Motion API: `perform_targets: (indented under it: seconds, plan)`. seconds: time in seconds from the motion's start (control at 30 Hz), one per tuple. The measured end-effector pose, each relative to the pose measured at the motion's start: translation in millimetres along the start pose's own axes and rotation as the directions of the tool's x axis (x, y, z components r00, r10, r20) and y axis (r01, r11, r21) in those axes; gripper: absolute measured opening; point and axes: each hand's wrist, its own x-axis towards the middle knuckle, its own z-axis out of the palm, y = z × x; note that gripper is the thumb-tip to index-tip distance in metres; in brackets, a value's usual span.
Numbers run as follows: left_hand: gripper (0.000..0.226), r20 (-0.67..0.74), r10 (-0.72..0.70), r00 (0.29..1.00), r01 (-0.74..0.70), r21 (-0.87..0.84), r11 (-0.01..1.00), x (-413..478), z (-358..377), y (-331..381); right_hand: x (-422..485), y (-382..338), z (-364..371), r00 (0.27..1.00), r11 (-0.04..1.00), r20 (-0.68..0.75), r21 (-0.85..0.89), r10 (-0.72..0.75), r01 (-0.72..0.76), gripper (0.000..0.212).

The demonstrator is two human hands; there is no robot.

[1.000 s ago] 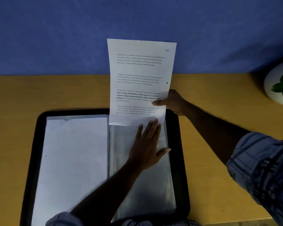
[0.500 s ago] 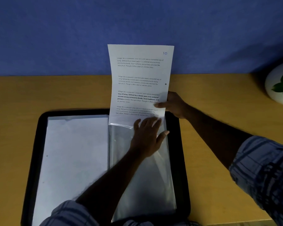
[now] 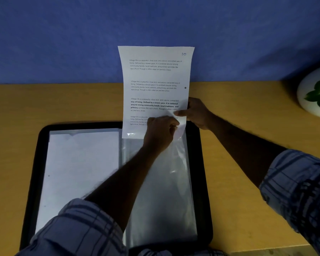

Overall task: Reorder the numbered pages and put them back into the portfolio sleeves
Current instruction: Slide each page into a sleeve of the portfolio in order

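Page 10 (image 3: 155, 80): standing on end, bottom edge right at the mouth of the empty sleeve (image 3: 164, 191) on the right side of the portfolio (image 3: 204, 163), not slid in yet.
Right hand (image 3: 198, 113): grip pinches the page's right edge low down, thumb on the front, probably to steer it straight.
Left hand (image 3: 161, 132): fingers curled at the sleeve mouth, grip looks to be pinching the plastic lip to hold it open.
Left sleeve (image 3: 81, 172): has a white sheet in it.
Table (image 3: 44, 100): portfolio lies flat and open on it, which I guess keeps the sleeve steady.
Risk: floppy paper could buckle on the lip.
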Motion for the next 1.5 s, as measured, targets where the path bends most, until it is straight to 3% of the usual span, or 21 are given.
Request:
perform_targets:
  seconds: [0.3, 0.57, 0.7, 0.87, 1.03, 1.17, 1.3, 1.4, 1.5]
  plan:
    - [0.010, -0.048, -0.060, 0.997, 0.053, -0.142, 0.988, 0.9, 9.1, 3.1, 0.6, -1.8, 2.6, 0.998, 0.998, -0.007, -0.021, 0.055, -0.055, 0.043]
    - [0.012, -0.070, -0.012, 0.997, 0.001, -0.152, 0.988, 2.0, 7.7, 1.4, -6.1, -5.6, 3.4, 0.991, 0.971, 0.084, -0.227, 0.103, -0.081, 0.041]
    - [0.011, -0.077, -0.049, 0.996, 0.034, -0.174, 0.984, 0.3, 9.5, -1.5, -1.4, -8.0, 0.0, 0.995, 0.983, 0.026, -0.162, 0.092, -0.087, 0.032]
    - [0.011, -0.066, -0.037, 0.997, 0.027, -0.149, 0.988, -0.1, 10.1, -2.3, 3.5, -11.9, 3.6, 0.993, 0.984, 0.022, -0.134, 0.119, -0.115, 0.033]
    - [0.030, -0.127, 0.015, 0.992, -0.009, 0.051, 0.999, -39.1, 4.7, 12.8, 5.7, -12.2, 0.9, 0.988, 0.973, 0.045, -0.188, 0.145, -0.134, 0.032]
    - [0.049, 0.089, 0.137, 0.987, -0.146, 0.093, 0.985, -130.4, 19.6, 32.3, 9.4, -10.1, 3.2, 0.989, 0.969, -0.014, -0.199, 0.150, -0.150, 0.025]
    - [0.073, 0.332, 0.092, 0.939, -0.176, 0.234, 0.956, -172.9, 42.3, 39.1, 15.0, -6.2, 8.9, 0.987, 0.977, -0.111, -0.166, 0.117, -0.135, 0.032]
    - [0.079, 0.392, 0.068, 0.917, -0.187, 0.274, 0.943, -172.4, 47.2, 39.9, 15.5, -2.5, 9.4, 0.987, 0.965, -0.138, -0.234, 0.084, -0.115, 0.039]
    - [0.080, 0.422, 0.051, 0.905, -0.182, 0.274, 0.944, -169.2, 48.8, 43.1, 9.7, -4.9, 3.8, 0.994, 0.940, -0.072, -0.324, 0.088, -0.107, 0.043]
